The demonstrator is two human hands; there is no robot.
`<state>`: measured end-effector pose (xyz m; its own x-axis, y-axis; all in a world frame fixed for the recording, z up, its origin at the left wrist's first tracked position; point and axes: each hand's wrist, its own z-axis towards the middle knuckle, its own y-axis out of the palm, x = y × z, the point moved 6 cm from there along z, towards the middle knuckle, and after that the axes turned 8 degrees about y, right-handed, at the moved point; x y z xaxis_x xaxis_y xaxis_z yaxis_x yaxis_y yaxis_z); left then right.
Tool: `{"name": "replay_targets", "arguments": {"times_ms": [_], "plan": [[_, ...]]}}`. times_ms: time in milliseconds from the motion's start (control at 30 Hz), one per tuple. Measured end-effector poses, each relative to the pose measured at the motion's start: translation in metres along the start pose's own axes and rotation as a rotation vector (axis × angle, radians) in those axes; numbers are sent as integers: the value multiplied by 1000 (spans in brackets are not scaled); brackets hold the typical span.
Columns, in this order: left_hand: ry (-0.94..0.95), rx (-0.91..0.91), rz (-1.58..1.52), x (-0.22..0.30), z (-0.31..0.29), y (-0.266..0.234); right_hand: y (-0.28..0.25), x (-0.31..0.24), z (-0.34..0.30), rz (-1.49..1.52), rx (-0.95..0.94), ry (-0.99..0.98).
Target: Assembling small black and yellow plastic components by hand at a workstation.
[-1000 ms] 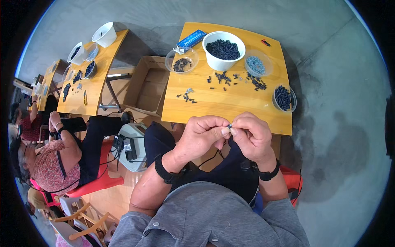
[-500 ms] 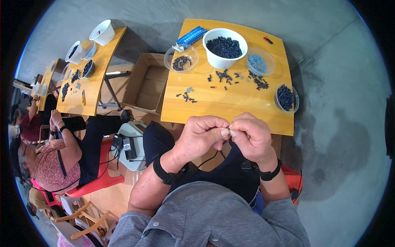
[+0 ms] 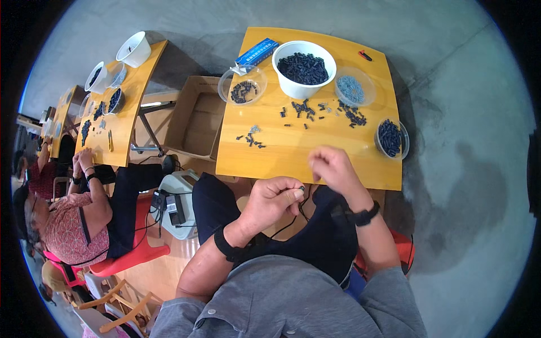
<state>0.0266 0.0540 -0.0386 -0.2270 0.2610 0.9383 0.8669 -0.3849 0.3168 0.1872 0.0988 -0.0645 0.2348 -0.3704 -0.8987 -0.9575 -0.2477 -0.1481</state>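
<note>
My left hand (image 3: 271,201) is closed in a pinch in front of the table's near edge. A small dark plastic piece (image 3: 302,188) sticks out between its thumb and forefinger. My right hand (image 3: 333,169) is apart from it, over the near table edge, smeared by motion with its fingers bent; whether it holds anything is hidden. Beyond the hands lie loose dark pieces (image 3: 304,108) and a small heap of grey bits with dark pieces (image 3: 253,138). A white tub (image 3: 284,87) full of dark pieces stands behind them.
On the yellow table (image 3: 282,160) are clear bowls of grey-blue bits (image 3: 350,88) and dark pieces (image 3: 390,138), a blue box (image 3: 257,52) and a red-black tool (image 3: 365,55). A cardboard box (image 3: 194,127) stands left. Another person (image 3: 73,225) sits at the neighbouring table.
My hands have come apart. The right hand has moved up toward the table, while the left has dropped slightly nearer me, keeping its pinch on the small dark piece.
</note>
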Motion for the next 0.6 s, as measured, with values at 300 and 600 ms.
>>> {"name": "replay_targets", "arguments": {"times_ms": [300, 600], "plan": [[36, 58, -38, -3, -2, -13, -22, 19, 87, -681, 570, -229], [139, 124, -68, 2, 7, -22, -21, 21, 91, -778, 628, -243]]}}
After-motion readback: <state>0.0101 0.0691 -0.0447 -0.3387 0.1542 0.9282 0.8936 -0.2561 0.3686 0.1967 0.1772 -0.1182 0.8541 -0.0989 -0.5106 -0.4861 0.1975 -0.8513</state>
